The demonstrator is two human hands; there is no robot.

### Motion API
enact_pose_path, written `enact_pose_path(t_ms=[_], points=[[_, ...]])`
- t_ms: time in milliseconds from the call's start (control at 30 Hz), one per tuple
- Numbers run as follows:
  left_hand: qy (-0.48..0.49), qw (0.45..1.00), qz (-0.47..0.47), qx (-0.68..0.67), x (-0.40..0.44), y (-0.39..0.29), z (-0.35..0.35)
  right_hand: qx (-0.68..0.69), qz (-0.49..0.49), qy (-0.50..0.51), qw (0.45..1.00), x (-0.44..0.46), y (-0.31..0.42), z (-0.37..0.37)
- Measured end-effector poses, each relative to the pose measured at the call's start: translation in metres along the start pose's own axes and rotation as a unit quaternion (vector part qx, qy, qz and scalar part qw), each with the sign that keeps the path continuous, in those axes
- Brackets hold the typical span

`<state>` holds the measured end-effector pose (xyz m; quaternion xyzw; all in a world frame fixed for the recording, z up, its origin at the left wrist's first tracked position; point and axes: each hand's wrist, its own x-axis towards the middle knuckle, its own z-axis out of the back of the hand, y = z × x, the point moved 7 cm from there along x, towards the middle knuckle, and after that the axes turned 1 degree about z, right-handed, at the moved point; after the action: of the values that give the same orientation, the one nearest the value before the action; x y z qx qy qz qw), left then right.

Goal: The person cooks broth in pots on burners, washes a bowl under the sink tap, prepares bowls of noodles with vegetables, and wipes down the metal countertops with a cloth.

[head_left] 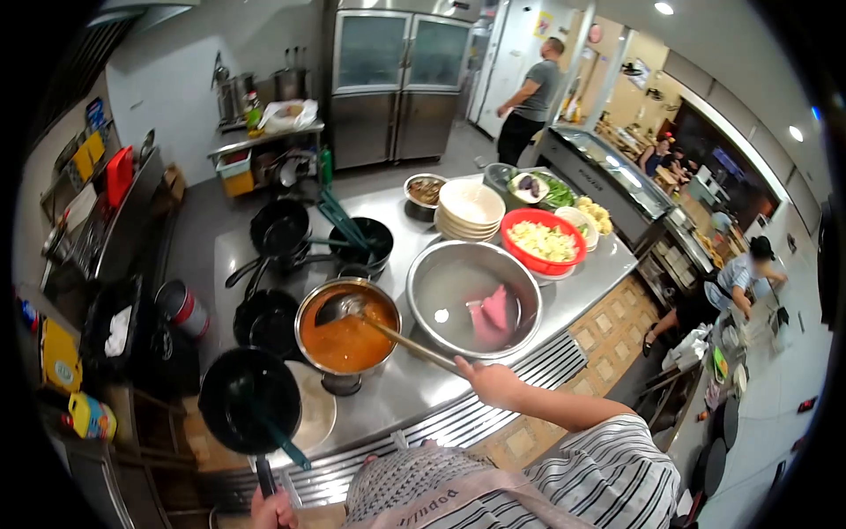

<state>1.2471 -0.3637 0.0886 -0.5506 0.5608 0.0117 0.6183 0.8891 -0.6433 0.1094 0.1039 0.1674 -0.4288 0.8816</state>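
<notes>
My right hand (492, 384) is closed around the wooden handle of a ladle (339, 309), whose metal bowl rests in a pot of orange-brown sauce (351, 346). Down at the lower left, my left hand (273, 510) grips the handle of a black pan (250, 399). A green utensil (280, 435) lies in that pan, its handle over the rim. Right of the sauce pot is a large metal bowl (441, 264) of cloudy water with a pink cloth-like item (489, 316) in it.
More black pans (267, 322) and a pot with green utensils (344, 220) stand behind. Stacked bowls (471, 207) and a red basin of chopped vegetables (545, 244) sit beyond the metal bowl. One person (531, 97) stands at the back, another (738, 278) at the right counter.
</notes>
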Motion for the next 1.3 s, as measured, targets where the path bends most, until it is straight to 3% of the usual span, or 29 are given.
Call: enact_pose_path(t_ms=[233,467,567,600,633,667,700,733,933,1000,1133,1300], points=[[0.005,1.0,0.009,0.013,-0.007,0.003,-0.006,-0.027,0.037,-0.053,0.998,0.027,-0.004,0.002],[0.002,1.0,0.013,0.012,-0.014,0.002,-0.016,0.245,0.025,0.087,0.965,0.037,0.01,0.02],[-0.039,0.998,0.045,0.035,-0.017,0.008,-0.005,0.436,-0.058,0.178,0.88,0.035,0.01,0.022],[-0.029,0.998,0.029,0.046,-0.016,0.005,-0.01,0.501,-0.093,0.225,0.83,0.021,0.019,0.04],[-0.031,0.999,0.015,0.026,-0.016,0.003,-0.011,0.61,-0.117,0.237,0.747,0.031,0.015,0.016],[0.067,0.998,0.002,0.009,0.02,0.022,0.01,0.672,-0.161,0.221,0.688,0.026,0.019,0.017],[0.048,0.999,0.019,0.011,0.017,0.021,0.009,0.697,-0.184,0.219,0.657,0.029,0.016,0.006],[0.057,0.998,0.013,0.01,0.015,0.016,0.005,0.728,-0.137,0.295,0.604,0.034,0.019,-0.006],[0.07,0.997,0.008,0.01,0.015,0.011,0.006,0.816,-0.109,0.329,0.463,0.024,0.037,-0.014],[0.07,0.997,0.014,0.003,0.013,0.011,0.007,0.811,-0.12,0.309,0.482,0.019,0.039,-0.023],[0.074,0.997,0.021,-0.004,0.009,0.009,0.006,0.829,-0.095,0.3,0.462,0.003,0.048,-0.022],[0.081,0.997,0.012,-0.007,0.008,0.008,0.005,0.818,-0.09,0.27,0.501,-0.019,0.047,-0.018]])
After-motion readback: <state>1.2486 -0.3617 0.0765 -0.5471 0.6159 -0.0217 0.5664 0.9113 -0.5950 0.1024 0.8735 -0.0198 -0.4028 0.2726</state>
